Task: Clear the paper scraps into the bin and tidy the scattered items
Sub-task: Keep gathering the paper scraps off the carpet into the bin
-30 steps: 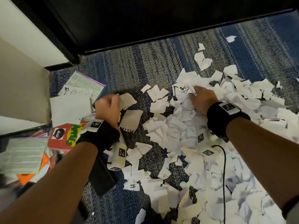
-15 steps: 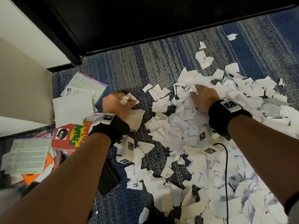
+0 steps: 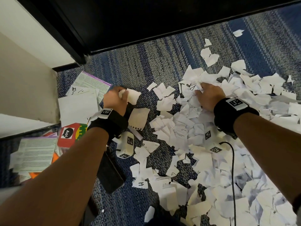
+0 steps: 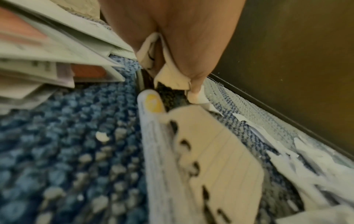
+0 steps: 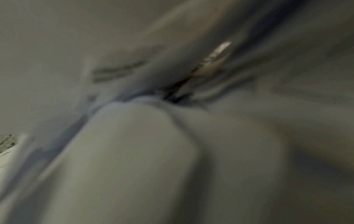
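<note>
White torn paper scraps (image 3: 192, 136) lie in a wide heap over the blue carpet, thickest at centre and right. My left hand (image 3: 117, 98) is fisted around a few crumpled scraps (image 3: 132, 96), also seen squeezed in my left hand (image 4: 172, 50). A torn lined notebook sheet (image 3: 138, 118) lies flat just below that fist, and the same lined sheet (image 4: 220, 159) fills the left wrist view. My right hand (image 3: 207, 95) sits on the top of the heap, fingers curled into a bunch of scraps (image 3: 197, 86). The right wrist view is a grey blur of paper. No bin is visible.
Printed leaflets (image 3: 91, 84), a blank white sheet (image 3: 76, 110) and a red card box (image 3: 70, 136) lie scattered at left beside a beige wall (image 3: 27, 85). A dark cabinet base (image 3: 146, 22) spans the top. A black cable (image 3: 232, 168) runs over the scraps.
My left hand has shifted right and away from the leaflets with the scraps balled tighter in it. My right hand has stayed on the heap, gathering paper under its fingers.
</note>
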Tool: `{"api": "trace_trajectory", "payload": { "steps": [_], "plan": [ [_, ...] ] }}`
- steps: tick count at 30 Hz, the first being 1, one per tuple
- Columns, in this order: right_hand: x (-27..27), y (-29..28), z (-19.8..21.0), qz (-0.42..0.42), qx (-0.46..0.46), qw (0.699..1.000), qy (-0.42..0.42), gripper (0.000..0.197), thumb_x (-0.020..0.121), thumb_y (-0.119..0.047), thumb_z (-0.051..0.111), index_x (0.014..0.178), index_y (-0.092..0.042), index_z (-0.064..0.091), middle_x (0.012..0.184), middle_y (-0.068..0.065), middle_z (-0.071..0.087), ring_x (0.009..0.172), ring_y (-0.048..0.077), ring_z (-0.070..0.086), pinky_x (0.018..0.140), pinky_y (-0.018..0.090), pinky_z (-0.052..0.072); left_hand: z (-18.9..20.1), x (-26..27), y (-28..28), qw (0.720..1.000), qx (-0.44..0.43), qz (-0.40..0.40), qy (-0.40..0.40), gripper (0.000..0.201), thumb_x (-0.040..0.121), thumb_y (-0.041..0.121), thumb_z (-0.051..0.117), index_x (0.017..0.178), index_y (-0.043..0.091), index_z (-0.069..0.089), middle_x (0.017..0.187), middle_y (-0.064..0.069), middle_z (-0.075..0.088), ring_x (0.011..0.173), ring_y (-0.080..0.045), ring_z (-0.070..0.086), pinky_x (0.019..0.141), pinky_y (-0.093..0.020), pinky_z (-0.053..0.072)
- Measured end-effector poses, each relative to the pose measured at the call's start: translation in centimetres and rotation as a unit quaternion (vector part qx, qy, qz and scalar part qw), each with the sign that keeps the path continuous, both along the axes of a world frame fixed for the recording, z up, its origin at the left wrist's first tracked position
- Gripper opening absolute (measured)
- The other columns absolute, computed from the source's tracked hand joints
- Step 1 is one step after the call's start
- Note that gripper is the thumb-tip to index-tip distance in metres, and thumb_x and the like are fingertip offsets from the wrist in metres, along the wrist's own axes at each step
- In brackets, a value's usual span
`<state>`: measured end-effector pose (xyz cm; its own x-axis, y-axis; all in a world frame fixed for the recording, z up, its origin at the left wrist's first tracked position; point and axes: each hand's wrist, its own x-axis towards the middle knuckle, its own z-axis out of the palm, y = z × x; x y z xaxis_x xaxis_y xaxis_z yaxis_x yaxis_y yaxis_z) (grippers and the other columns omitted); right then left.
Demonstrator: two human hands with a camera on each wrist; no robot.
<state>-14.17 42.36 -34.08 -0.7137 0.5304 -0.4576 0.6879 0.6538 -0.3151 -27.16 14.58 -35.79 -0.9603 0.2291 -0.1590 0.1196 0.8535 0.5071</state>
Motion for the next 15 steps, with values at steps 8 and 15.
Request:
{"api": "trace_trajectory", "payload": {
  "steps": [8, 15],
  "plan": [
    [-0.1, -0.1, 0.5, 0.004, -0.005, 1.0, -0.003, 0.04, 0.103, -0.026, 0.043, 0.135, -0.003, 0.051, 0.135, 0.023, 0.055, 0.124, 0.04, 0.049, 0.096, 0.034, 0.038, 1.0, 2.3, -1.8, 0.994, 0.098, 0.037, 0.019, 0.045, 0.093, 0.038, 0.042, 0.114, 0.0, 0.052, 0.097, -0.022, 0.063, 0.093, -0.04, 0.058, 0.068, -0.038, 0.034],
    [0.0, -0.2, 0.4, -0.004, -0.005, 1.0, -0.001, 0.041, 0.103, -0.027, 0.044, 0.137, -0.005, 0.05, 0.135, 0.022, 0.055, 0.124, 0.04, 0.05, 0.097, 0.035, 0.039, 1.1, 3.6, -0.8, 0.985, 0.167, 0.029, 0.019, 0.032, 0.084, 0.031, 0.031, 0.097, 0.022, 0.059, 0.073, -0.01, 0.065, 0.069, -0.034, 0.062, 0.064, -0.041, 0.051]
  ]
}}
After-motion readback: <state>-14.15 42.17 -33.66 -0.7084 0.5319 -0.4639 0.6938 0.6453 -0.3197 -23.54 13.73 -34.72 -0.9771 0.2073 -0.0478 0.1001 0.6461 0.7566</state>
